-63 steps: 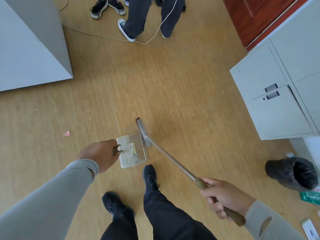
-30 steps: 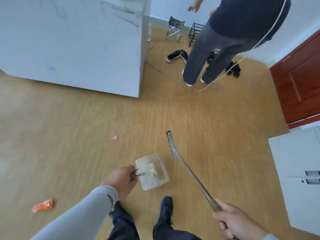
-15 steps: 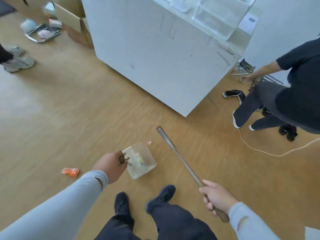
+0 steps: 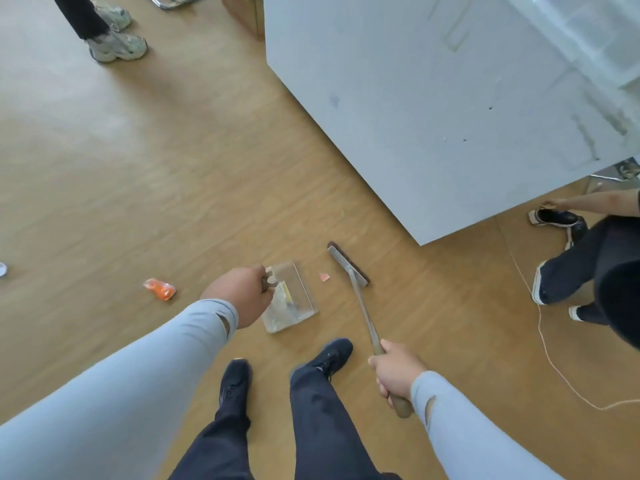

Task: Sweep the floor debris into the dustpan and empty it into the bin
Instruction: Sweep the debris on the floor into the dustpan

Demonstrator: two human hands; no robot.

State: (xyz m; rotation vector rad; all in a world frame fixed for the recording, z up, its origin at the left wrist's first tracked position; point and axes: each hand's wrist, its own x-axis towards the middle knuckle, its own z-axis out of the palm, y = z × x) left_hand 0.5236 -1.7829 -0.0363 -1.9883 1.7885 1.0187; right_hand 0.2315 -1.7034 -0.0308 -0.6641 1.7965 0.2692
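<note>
Left hand [image 4: 239, 295] fingers clench the dustpan [image 4: 290, 296] handle, its open edge facing the pink scrap [image 4: 324, 277] just beyond. Right hand [image 4: 394, 370] fingers grip the broom [image 4: 349, 267] low, bristles behind the scrap, likely to drag it in. An orange wrapper [image 4: 160, 288] lies outside the left fingers.

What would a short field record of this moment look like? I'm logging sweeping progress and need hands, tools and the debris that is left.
left hand: grips the handle of the clear dustpan
right hand: grips the broom handle
broom head: on the floor, right of the dustpan
dustpan contents: a yellow bit, other scraps unclear
pink scrap: on the floor between dustpan and broom head
orange wrapper: on the floor, left of the left hand
bin: not in view
</note>
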